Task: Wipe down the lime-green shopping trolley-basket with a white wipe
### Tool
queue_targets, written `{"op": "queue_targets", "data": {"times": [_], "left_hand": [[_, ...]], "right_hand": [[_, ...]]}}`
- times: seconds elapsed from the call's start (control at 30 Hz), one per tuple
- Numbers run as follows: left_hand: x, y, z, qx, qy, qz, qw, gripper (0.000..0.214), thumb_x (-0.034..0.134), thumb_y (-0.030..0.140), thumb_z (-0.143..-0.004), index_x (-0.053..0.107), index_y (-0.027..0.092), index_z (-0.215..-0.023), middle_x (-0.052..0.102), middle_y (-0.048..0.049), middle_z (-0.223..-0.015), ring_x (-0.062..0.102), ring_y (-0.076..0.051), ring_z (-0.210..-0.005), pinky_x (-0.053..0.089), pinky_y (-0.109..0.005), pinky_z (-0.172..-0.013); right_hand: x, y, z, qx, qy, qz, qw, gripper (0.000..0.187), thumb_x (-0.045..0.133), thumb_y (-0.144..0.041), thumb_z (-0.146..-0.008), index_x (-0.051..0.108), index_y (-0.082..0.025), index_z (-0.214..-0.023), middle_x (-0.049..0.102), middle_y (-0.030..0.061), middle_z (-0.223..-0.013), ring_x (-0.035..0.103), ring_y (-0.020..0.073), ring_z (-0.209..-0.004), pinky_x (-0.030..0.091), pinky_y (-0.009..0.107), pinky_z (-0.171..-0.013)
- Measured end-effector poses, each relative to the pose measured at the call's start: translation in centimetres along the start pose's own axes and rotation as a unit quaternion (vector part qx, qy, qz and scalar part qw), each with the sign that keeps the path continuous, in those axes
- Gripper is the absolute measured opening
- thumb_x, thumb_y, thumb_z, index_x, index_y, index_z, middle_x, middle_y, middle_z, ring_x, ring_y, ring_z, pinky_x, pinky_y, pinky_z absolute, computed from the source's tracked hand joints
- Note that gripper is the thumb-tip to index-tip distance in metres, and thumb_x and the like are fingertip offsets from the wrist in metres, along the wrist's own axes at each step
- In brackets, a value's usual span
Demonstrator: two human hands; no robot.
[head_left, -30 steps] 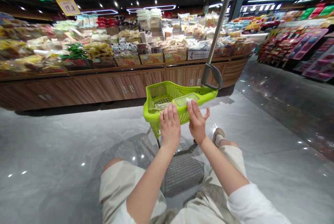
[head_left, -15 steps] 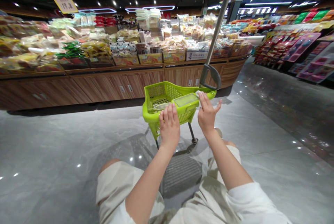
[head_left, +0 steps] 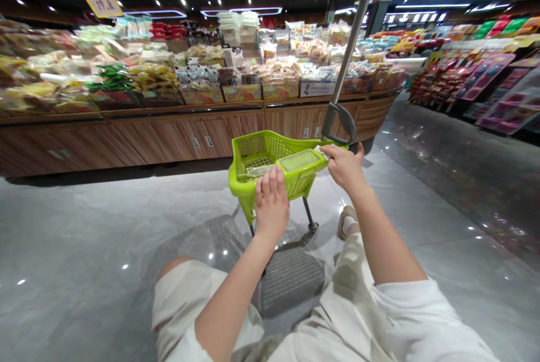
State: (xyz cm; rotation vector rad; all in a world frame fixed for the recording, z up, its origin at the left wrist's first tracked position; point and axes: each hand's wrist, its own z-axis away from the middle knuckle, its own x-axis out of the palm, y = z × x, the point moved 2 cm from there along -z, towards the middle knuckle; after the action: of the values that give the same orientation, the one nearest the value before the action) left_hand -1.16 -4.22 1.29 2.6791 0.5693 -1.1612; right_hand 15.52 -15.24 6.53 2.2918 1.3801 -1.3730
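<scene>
Two hands on a lime-green basket (head_left: 257, 151), left grip (head_left: 272, 204) open, right grip (head_left: 346, 168) shifted right, clamped on rim

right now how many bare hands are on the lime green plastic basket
2: on the lime green plastic basket, the left hand lies on the near rim, the right hand holds the right end

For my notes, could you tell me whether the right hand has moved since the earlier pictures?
Yes: the right hand has shifted rightward along the green basket's rim, toward the grey cart handle.
</scene>
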Motion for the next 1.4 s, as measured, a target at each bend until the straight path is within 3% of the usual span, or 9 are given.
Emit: {"op": "queue_targets", "data": {"times": [0.27, 0.47, 0.53, 0.77, 0.83, 0.97, 1.03, 1.23, 1.4], "left_hand": [[0.3, 0.1, 0.0, -0.009, 0.006, -0.009, 1.000, 0.057, 0.042, 0.015, -0.093, 0.036, 0.003, -0.149, 0.048, -0.0188, -0.149, 0.043, -0.027, -0.138, 0.029, -0.044, -0.118], [0.2, -0.1, 0.0, 0.011, 0.002, -0.015, 1.000, 0.060, 0.045, 0.014, -0.091, 0.035, 0.003, -0.149, 0.046, -0.0178, -0.151, 0.043, -0.027, -0.137, 0.028, -0.045, -0.119], [0.2, 0.1, -0.1, 0.010, 0.005, -0.019, 1.000, 0.060, 0.045, 0.013, -0.091, 0.035, 0.002, -0.149, 0.046, -0.0181, -0.151, 0.043, -0.028, -0.137, 0.029, -0.045, -0.119], [0.1, 0.1, -0.1, 0.004, 0.005, -0.022, 1.000, 0.056, 0.040, 0.016, -0.095, 0.035, 0.005, -0.150, 0.046, -0.0163, -0.151, 0.043, -0.026, -0.138, 0.029, -0.043, -0.119], [0.1, 0.0, -0.1, 0.010, 0.000, -0.022, 1.000, 0.057, 0.041, 0.015, -0.095, 0.035, 0.004, -0.150, 0.046, -0.0168, -0.151, 0.043, -0.026, -0.138, 0.029, -0.043, -0.119], [0.1, 0.0, -0.1, 0.008, -0.003, -0.012, 1.000, 0.060, 0.043, 0.013, -0.092, 0.034, 0.004, -0.150, 0.046, -0.0182, -0.151, 0.043, -0.027, -0.138, 0.029, -0.044, -0.119], [0.2, 0.2, -0.1, -0.001, -0.002, -0.005, 1.000, 0.061, 0.045, 0.013, -0.091, 0.034, 0.004, -0.150, 0.046, -0.0191, -0.151, 0.043, -0.028, -0.139, 0.029, -0.046, -0.119], [0.2, 0.3, 0.0, -0.001, 0.002, -0.014, 1.000, 0.056, 0.041, 0.016, -0.095, 0.037, 0.007, -0.150, 0.047, -0.0168, -0.150, 0.044, -0.026, -0.139, 0.030, -0.044, -0.119], [-0.2, 0.0, 0.1, 0.011, -0.004, -0.013, 1.000, 0.056, 0.040, 0.014, -0.095, 0.036, 0.007, -0.150, 0.047, -0.0162, -0.151, 0.043, -0.025, -0.139, 0.029, -0.042, -0.120]], "right_hand": [[1.8, -8.6, 3.3, -0.174, -0.050, -0.089, 0.979, 0.056, 0.037, -0.008, -0.087, 0.055, -0.023, -0.137, 0.058, 0.0067, -0.142, 0.053, 0.0204, -0.131, -0.003, 0.054, -0.122], [0.7, -1.8, 0.2, -0.019, -0.008, -0.038, 0.999, 0.053, 0.037, -0.006, -0.082, 0.065, -0.026, -0.122, 0.068, 0.0055, -0.129, 0.061, 0.0244, -0.121, 0.002, 0.066, -0.116], [0.6, -1.6, -0.1, 0.022, 0.006, -0.014, 1.000, 0.050, 0.036, -0.006, -0.082, 0.066, -0.022, -0.119, 0.068, 0.0088, -0.127, 0.062, 0.0261, -0.119, 0.004, 0.067, -0.116], [1.3, -8.1, 3.7, -0.163, -0.049, -0.068, 0.983, 0.062, 0.037, -0.004, -0.081, 0.054, -0.024, -0.137, 0.058, 0.0062, -0.142, 0.052, 0.0194, -0.133, 0.002, 0.054, -0.123], [1.1, -6.5, 3.4, -0.154, -0.046, -0.069, 0.985, 0.064, 0.038, -0.003, -0.079, 0.055, -0.027, -0.137, 0.059, 0.0045, -0.141, 0.053, 0.0194, -0.132, 0.001, 0.056, -0.122], [0.6, -1.7, 1.6, -0.004, 0.024, -0.040, 0.999, 0.058, 0.037, -0.004, -0.080, 0.063, -0.028, -0.126, 0.067, 0.0048, -0.131, 0.058, 0.0234, -0.126, 0.003, 0.067, -0.116], [0.7, -1.7, 1.8, 0.036, 0.052, -0.027, 0.998, 0.057, 0.035, -0.004, -0.081, 0.063, -0.025, -0.125, 0.066, 0.0077, -0.132, 0.057, 0.0244, -0.128, 0.003, 0.067, -0.116], [2.5, -7.9, 6.3, -0.154, 0.035, -0.055, 0.986, 0.065, 0.037, -0.005, -0.081, 0.050, -0.023, -0.142, 0.051, 0.0074, -0.149, 0.047, 0.0175, -0.138, 0.003, 0.048, -0.123], [3.5, -3.0, 6.0, -0.110, 0.113, -0.045, 0.987, 0.072, 0.035, -0.004, -0.079, 0.046, -0.028, -0.146, 0.053, 0.0057, -0.147, 0.048, 0.0189, -0.138, 0.002, 0.053, -0.122]]}}
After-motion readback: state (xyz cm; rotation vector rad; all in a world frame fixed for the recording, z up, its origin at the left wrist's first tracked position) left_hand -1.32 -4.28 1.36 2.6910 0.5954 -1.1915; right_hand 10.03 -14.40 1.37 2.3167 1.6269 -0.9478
